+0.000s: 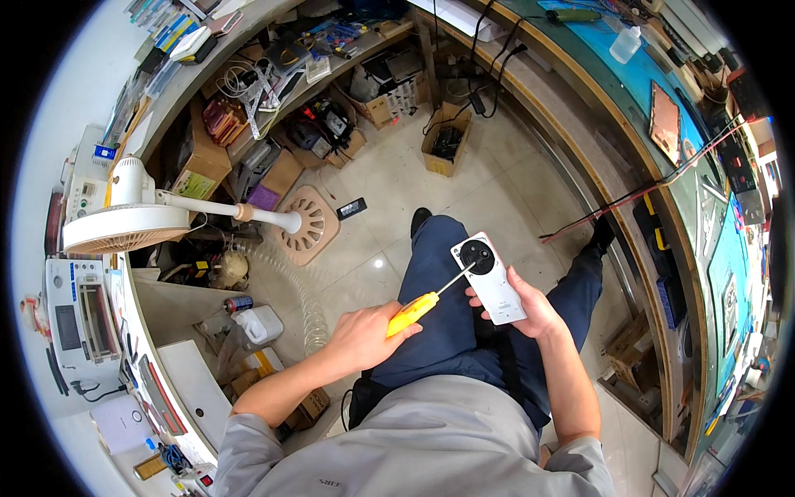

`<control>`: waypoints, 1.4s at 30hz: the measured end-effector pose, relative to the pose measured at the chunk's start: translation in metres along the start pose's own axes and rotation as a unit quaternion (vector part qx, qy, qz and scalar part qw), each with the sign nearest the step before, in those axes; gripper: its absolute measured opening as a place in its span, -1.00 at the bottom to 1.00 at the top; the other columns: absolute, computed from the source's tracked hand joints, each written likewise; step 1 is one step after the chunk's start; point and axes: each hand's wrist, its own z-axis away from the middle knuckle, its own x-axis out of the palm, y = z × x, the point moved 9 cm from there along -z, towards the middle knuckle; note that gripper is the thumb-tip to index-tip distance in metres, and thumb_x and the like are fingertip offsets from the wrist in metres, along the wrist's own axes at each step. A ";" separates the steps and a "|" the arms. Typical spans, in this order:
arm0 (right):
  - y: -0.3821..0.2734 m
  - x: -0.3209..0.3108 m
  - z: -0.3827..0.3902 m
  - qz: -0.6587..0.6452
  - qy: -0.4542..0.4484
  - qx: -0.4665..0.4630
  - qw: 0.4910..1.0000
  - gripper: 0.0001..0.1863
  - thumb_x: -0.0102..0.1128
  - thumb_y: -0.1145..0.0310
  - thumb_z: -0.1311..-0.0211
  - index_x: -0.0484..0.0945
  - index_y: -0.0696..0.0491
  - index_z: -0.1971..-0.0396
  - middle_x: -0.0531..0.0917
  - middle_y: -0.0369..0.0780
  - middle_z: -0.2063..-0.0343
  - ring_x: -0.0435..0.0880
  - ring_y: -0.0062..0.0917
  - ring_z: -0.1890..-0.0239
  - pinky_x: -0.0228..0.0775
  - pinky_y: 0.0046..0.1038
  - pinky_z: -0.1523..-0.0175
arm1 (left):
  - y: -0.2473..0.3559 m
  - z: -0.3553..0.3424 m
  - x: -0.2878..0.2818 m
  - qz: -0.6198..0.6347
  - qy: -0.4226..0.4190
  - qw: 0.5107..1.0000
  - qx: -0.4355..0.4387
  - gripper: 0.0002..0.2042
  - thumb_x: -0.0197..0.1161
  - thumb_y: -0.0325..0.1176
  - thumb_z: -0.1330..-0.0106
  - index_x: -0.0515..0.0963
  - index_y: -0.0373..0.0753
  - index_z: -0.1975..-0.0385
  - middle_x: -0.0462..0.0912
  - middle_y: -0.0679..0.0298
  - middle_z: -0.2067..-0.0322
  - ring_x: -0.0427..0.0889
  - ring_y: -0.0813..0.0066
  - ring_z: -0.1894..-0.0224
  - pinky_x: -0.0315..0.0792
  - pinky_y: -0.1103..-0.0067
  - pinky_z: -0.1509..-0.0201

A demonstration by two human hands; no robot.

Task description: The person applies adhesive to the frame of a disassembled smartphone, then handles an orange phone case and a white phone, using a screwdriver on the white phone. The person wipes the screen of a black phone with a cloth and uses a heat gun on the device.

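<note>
My left hand is closed round the yellow handle of a screwdriver. Its thin metal shaft points up and to the right, and the tip meets the round black camera area on the back of a white smartphone. Whether the tip presses or only rests there I cannot tell. My right hand grips the phone by its lower right side, thumb along the edge and fingers behind it. The phone is held over my lap, back side up, with its camera end away from me.
A white pedestal fan stands at the left, its base on the tiled floor near a dark phone-like object. Cardboard box lies ahead. Along the right runs a workbench with a blue-green mat, a bottle and cables.
</note>
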 end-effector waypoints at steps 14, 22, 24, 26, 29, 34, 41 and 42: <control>-0.016 0.075 0.008 -0.187 -0.211 -0.007 0.959 -0.06 -0.02 -0.35 -0.40 0.20 0.14 -0.47 0.46 0.25 -0.25 0.58 0.02 -0.22 0.53 0.01 -0.17 | -0.255 0.041 0.030 0.384 0.470 0.790 -0.090 -0.66 0.14 -0.35 -0.58 0.44 -0.21 -0.28 0.59 0.38 0.13 0.54 0.64 0.08 0.40 0.66 0.02; -0.027 0.135 -0.007 -0.176 -0.268 0.041 0.946 -0.06 -0.03 -0.34 -0.41 0.20 0.16 -0.46 0.42 0.28 -0.28 0.57 0.08 -0.22 0.52 0.04 -0.18 | -0.463 0.127 0.056 0.466 0.660 0.550 -0.212 -0.65 0.21 -0.09 -0.55 0.51 -0.20 -0.11 0.69 0.31 0.16 0.66 0.50 0.07 0.51 0.51 0.05; -0.029 0.149 -0.011 -0.131 -0.249 0.058 0.958 -0.04 -0.06 -0.34 -0.43 0.15 0.21 -0.47 0.38 0.29 -0.31 0.55 0.12 -0.24 0.48 0.08 -0.22 | -0.497 0.147 0.051 0.519 0.668 0.478 -0.237 -0.70 0.26 -0.15 -0.52 0.52 -0.20 -0.06 0.68 0.33 0.19 0.65 0.51 0.13 0.54 0.48 0.10; -0.024 0.143 -0.017 -0.111 -0.192 0.066 0.973 0.05 -0.01 -0.40 -0.35 0.09 0.23 -0.49 0.38 0.33 -0.29 0.56 0.16 -0.21 0.50 0.15 -0.19 | -0.505 0.173 0.012 0.490 0.744 0.411 -0.191 -0.74 0.31 -0.30 -0.48 0.54 -0.25 -0.05 0.70 0.29 0.15 0.70 0.48 0.16 0.58 0.52 0.04; -0.014 0.114 -0.018 -0.175 -0.129 0.036 0.975 0.03 -0.07 -0.44 -0.34 0.17 0.19 -0.45 0.52 0.31 -0.15 0.66 0.15 -0.06 0.59 0.15 -0.02 | -0.521 0.188 -0.055 0.417 0.824 0.362 -0.125 -0.71 0.40 -0.42 -0.38 0.55 -0.28 -0.03 0.71 0.29 0.12 0.70 0.49 0.14 0.56 0.52 0.00; 0.001 0.089 -0.031 -0.149 -0.033 0.060 0.987 -0.09 -0.16 -0.39 -0.42 0.29 0.15 -0.39 0.59 0.26 -0.08 0.71 0.10 0.05 0.62 0.11 0.16 | -0.540 0.207 -0.166 0.398 0.845 0.354 -0.037 -0.78 0.26 -0.40 -0.49 0.54 -0.35 -0.02 0.75 0.16 0.11 0.73 0.36 0.06 0.55 0.47 -0.10; -0.001 0.084 -0.009 -0.206 0.079 0.036 0.975 -0.28 -0.04 -0.17 -0.44 0.34 0.03 -0.39 0.60 0.09 -0.09 0.67 0.00 0.02 0.54 0.05 0.05 | -0.582 0.148 -0.273 0.406 0.809 0.424 0.017 -0.63 0.21 -0.28 -0.54 0.33 -0.28 -0.20 0.58 0.23 -0.09 0.61 0.43 -0.05 0.49 0.49 -0.13; -0.009 0.099 -0.005 -0.243 0.052 0.031 0.968 -0.32 0.09 0.03 -0.43 0.28 0.09 -0.41 0.57 0.04 -0.16 0.63 -0.02 -0.07 0.48 0.04 -0.13 | -0.600 0.125 -0.276 0.465 0.774 0.428 0.041 -0.56 0.20 -0.26 -0.54 0.29 -0.27 -0.30 0.57 0.22 -0.10 0.62 0.35 -0.07 0.50 0.47 -0.14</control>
